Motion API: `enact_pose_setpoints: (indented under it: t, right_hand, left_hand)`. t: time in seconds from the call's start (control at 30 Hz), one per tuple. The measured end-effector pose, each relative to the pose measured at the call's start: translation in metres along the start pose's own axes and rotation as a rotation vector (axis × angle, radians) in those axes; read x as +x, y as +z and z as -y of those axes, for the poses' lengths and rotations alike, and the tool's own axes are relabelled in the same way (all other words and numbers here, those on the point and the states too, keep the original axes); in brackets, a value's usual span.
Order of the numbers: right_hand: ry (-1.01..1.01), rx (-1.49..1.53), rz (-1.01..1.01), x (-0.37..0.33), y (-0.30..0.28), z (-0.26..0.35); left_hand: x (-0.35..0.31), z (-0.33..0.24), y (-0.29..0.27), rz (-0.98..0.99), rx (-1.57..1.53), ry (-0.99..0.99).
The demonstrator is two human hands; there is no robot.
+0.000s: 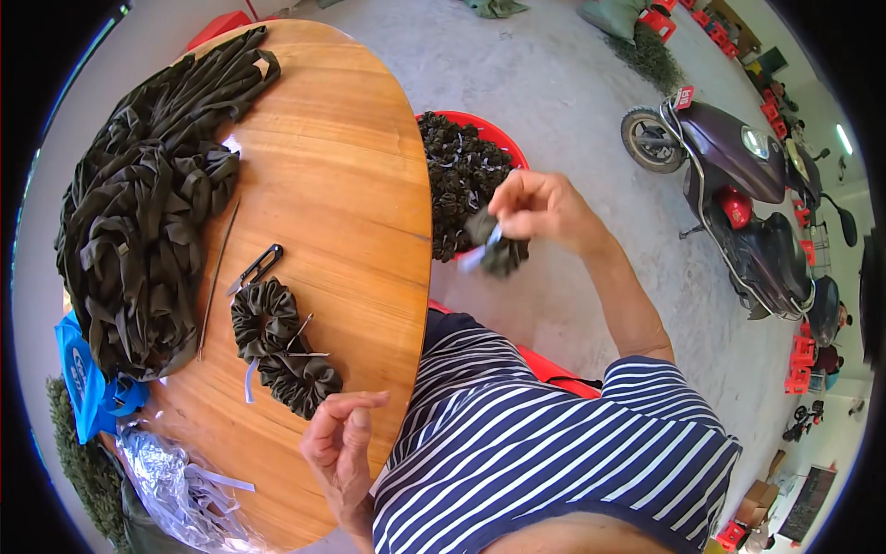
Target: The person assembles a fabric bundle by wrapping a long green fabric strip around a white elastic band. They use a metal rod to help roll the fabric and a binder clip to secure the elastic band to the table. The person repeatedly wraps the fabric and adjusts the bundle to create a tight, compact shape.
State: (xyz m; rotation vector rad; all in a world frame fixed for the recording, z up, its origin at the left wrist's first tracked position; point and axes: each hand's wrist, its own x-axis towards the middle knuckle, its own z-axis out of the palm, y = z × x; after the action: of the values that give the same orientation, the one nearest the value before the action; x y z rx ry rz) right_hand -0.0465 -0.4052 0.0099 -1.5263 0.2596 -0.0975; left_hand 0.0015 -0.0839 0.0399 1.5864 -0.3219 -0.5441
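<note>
Over the red basin's near edge, my right hand [544, 212] pinches a dark olive scrunchie [503, 257]. A pale strip, blurred by motion, hangs from it. The red basin [498, 136] beside the table is heaped with similar dark scrunchies [457, 175]. My left hand [343, 448] is at the table's near edge, its index finger stretched out and nothing visible in it. Just beyond its fingers lie two dark scrunchies, one gathered ring [263, 319] and another [300, 380] touching it. A thin metal tool [307, 355] and a white strip [250, 380] lie by them.
On the round wooden table [341, 148] are black thread snips [258, 268], a thin rod [220, 277], a big pile of dark fabric tubes [148, 212] and a bundle of white strips in clear plastic [185, 485]. A blue bag [88, 383] hangs at the left edge. A scooter [738, 185] stands right.
</note>
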Motion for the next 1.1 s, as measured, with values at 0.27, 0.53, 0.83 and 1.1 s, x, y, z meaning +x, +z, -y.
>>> enact_pose_setpoints:
  t: [0.27, 0.53, 0.83, 1.1]
  right_hand:
    - [-0.110, -0.788, -0.439, 0.093, -0.076, -0.156]
    - [-0.446, -0.317, -0.443, 0.141, 0.025, -0.013]
    - [-0.792, -0.784, 0.179, 0.076, 0.177, 0.016]
    - [-0.985, -0.953, 0.270, 0.083, 0.233, 0.011]
  left_hand:
    - [-0.010, -0.012, -0.023, -0.184, 0.020, 0.122]
    - [0.001, -0.110, -0.051, 0.578, -0.277, 0.727]
    - [-0.001, -0.101, 0.002, 0.710, -0.775, 0.735]
    - [-0.016, -0.123, 0.105, -0.064, -1.458, 1.430]
